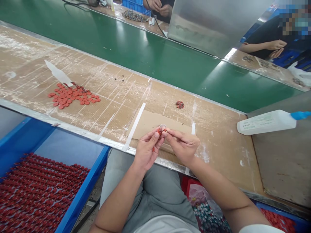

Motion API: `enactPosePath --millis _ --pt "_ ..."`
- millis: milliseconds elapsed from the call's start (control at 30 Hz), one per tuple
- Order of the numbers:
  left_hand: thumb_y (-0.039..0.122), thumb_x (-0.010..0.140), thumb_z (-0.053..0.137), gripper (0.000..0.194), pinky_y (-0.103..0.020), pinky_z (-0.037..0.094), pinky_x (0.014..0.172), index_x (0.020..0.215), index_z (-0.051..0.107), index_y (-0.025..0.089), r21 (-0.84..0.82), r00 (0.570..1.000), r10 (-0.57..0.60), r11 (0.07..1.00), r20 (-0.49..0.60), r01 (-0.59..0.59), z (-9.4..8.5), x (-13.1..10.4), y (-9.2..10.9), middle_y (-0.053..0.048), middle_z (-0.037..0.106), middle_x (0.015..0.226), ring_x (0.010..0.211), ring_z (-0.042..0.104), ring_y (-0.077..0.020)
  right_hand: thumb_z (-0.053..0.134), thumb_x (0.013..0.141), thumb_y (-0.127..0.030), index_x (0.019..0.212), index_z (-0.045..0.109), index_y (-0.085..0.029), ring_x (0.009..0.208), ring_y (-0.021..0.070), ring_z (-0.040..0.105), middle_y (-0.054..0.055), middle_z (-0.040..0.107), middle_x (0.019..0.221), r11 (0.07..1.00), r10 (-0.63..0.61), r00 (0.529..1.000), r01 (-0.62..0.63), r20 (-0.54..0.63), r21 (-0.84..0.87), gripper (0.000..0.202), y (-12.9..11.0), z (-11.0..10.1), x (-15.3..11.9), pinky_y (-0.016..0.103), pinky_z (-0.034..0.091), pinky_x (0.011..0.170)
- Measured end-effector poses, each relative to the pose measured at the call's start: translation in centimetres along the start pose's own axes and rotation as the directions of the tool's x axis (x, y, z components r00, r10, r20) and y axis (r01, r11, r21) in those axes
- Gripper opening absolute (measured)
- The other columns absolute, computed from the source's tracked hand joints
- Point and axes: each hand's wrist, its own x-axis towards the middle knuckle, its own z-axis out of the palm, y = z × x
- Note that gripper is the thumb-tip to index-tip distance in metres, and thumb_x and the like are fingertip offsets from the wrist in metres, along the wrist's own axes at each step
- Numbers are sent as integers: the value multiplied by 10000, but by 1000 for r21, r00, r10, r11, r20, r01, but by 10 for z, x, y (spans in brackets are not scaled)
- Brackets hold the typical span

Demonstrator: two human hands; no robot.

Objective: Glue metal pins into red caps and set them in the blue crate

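Observation:
My left hand (148, 147) pinches a small red part (160, 130) above the cardboard sheet (148, 121) taped to the bench. From the other side, my right hand (183, 144) closes its thumb and fingertips on the same part, where a thin clear or wire-like loop shows. Fingers hide much of it. A small pile of red and dark pieces (180, 104) lies beyond my hands. Farther left, many flat red discs (64, 97) are spread beside a white strip (58, 72).
A white bottle with a blue nozzle (267, 122) lies at the right by a metal wall. Blue tray (80, 191) at lower left holds rows of red parts. Across the green belt (136, 48), other people's hands are at work. Below the bench are more bins.

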Motion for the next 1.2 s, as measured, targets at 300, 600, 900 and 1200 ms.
enactPosePath --millis 300,600,900,1200 --pt "175 710 745 154 -92 557 728 863 754 168 42 1000 11 999 20 -12 -1 0 2 -25 777 914 790 716 -68 759 710 -133 922 747 -311 823 188 730 -22 751 929 998 -54 998 55 27 -25 277 -2 -1 3 326 630 801" --pt "171 686 762 176 -102 561 726 861 742 174 21 1000 8 1000 -20 -8 -1 -1 0 -16 772 888 773 714 -66 738 725 -101 949 739 -309 847 187 725 -9 752 945 997 -76 996 77 51 -13 306 -1 -4 5 340 618 816" --pt "177 692 758 87 -111 560 729 768 721 158 14 1000 13 1000 -15 -13 -1 -1 -1 -1 763 832 752 707 -57 759 705 -114 948 734 -288 813 191 730 7 758 903 967 -210 976 216 55 -139 299 -1 -4 7 314 625 746" --pt "147 708 738 164 -139 542 839 871 748 154 84 999 33 996 -13 -32 5 -7 -3 -39 768 962 899 707 -94 764 705 -158 919 739 -292 792 196 730 11 759 897 963 -210 977 213 32 -166 254 2 -9 9 324 621 734"
